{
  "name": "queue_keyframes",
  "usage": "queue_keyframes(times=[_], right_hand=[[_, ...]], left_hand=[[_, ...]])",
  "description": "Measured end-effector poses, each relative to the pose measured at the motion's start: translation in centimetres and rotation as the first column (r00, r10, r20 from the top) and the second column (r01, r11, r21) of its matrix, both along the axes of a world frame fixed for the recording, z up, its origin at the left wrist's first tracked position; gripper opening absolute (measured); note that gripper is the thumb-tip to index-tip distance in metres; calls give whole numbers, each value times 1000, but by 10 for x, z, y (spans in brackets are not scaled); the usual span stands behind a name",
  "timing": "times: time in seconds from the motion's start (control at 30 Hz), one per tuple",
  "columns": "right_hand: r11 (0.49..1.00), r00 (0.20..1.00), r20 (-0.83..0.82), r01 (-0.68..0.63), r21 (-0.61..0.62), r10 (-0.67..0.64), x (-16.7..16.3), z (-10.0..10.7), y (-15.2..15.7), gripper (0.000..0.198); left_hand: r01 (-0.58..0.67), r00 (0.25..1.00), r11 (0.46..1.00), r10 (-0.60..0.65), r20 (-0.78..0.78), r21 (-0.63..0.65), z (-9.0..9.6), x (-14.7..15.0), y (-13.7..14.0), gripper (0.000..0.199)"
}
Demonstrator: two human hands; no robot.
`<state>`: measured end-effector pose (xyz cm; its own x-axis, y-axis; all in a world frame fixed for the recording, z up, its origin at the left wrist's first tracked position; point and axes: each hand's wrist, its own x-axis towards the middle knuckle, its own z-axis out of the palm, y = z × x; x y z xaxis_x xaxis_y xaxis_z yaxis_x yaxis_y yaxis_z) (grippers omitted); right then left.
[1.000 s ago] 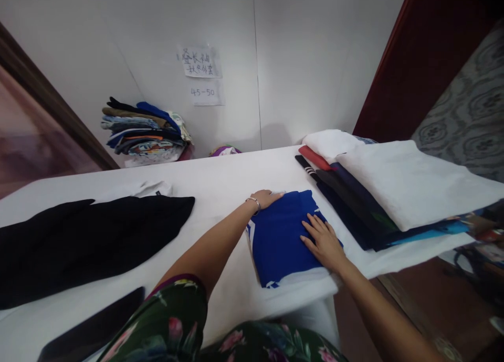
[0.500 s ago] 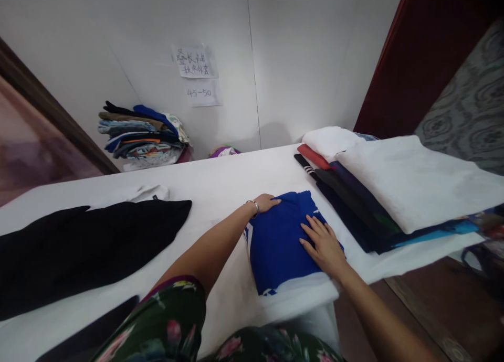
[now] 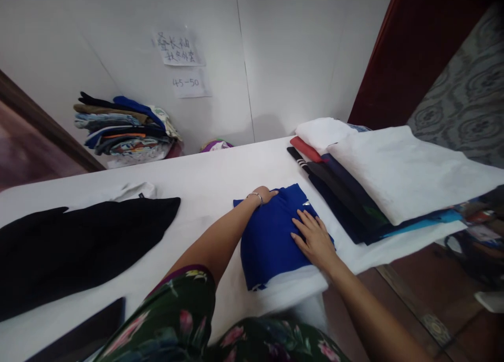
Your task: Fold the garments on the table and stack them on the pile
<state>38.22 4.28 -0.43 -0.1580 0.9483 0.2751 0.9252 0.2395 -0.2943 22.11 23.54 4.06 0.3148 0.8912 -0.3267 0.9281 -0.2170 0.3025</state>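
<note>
A blue garment (image 3: 271,241) with white markings lies folded on the white table, by its front edge. My left hand (image 3: 265,195), with a bracelet at the wrist, is closed on the garment's far part; the thumb shows, while the other fingers are mostly hidden. Flat on the garment's right side rests my right hand (image 3: 314,240), fingers spread and holding nothing. Small creases run through the cloth near my left hand. A corner of blue cloth sticks out to the left beneath my left wrist.
Left of me lies a black garment (image 3: 98,241), with a white garment (image 3: 136,190) behind it. A dark flat item (image 3: 84,330) is at the near left. Folded dark clothes (image 3: 346,199) lie under a white cloth (image 3: 417,173) on the right. Stacked clothes (image 3: 128,126) stand beyond the table.
A blue corner now shows left of my left wrist, where white markings showed before. Both hands stay on the garment. The whole view has shifted slightly.
</note>
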Motion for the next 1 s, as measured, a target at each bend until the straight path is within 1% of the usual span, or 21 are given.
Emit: queue_keyframes(times=[0.1, 0.17, 0.23, 0.3, 0.4, 0.5, 0.57, 0.67, 0.7, 0.77, 0.83, 0.87, 0.93, 1.0], right_hand=[[1000, 1000, -30, 8, -10, -8, 0, 2, 0, 46], [1000, 998, -68, 1, -14, -2, 1, 3, 1, 45], [1000, 989, -147, -15, -4, 15, 3, 3, 0, 43], [999, 963, -268, -2, 37, 12, 8, 3, -6, 40], [988, 908, -419, 79, 131, -17, 22, 1, -26, 34], [967, 871, -491, 131, 220, -6, 40, -4, -57, 28], [955, 854, -521, 145, 259, 11, 51, -7, -80, 26], [954, 854, -519, 119, 275, 43, 60, -10, -109, 29], [956, 860, -508, 100, 276, 56, 60, -11, -115, 30], [960, 875, -478, 57, 273, 84, 57, -12, -123, 34], [963, 892, -439, 20, 268, 104, 51, -13, -124, 37], [964, 903, -416, 7, 265, 108, 47, -13, -122, 38], [966, 925, -366, -5, 258, 102, 41, -14, -113, 40], [971, 945, -313, -17, 238, 94, 35, -15, -99, 42]], left_hand=[[-21, 999, 999, 20, 26, 29, -7, -1, 3, 59], [-26, 998, 997, 22, 65, 71, -10, -4, 2, 53], [-40, 994, 993, 28, 104, 116, -11, -6, -1, 43], [-59, 989, 986, 36, 141, 157, -11, -9, -5, 36], [-78, 979, 970, 31, 204, 230, -6, -12, -13, 36], [-75, 961, 945, -16, 275, 318, 7, -17, -28, 37], [-35, 937, 909, -115, 331, 415, 17, -22, -47, 32], [98, 854, 821, -359, 376, 562, 26, -32, -91, 22], [155, 825, 799, -428, 369, 581, 27, -35, -109, 20], [281, 788, 774, -524, 323, 568, 23, -41, -145, 22], [385, 773, 754, -579, 260, 532, 15, -46, -175, 28], [416, 776, 749, -588, 228, 515, 11, -49, -187, 34], [435, 800, 755, -575, 175, 491, 1, -55, -202, 47], [427, 824, 767, -548, 143, 478, -8, -59, -210, 51]])
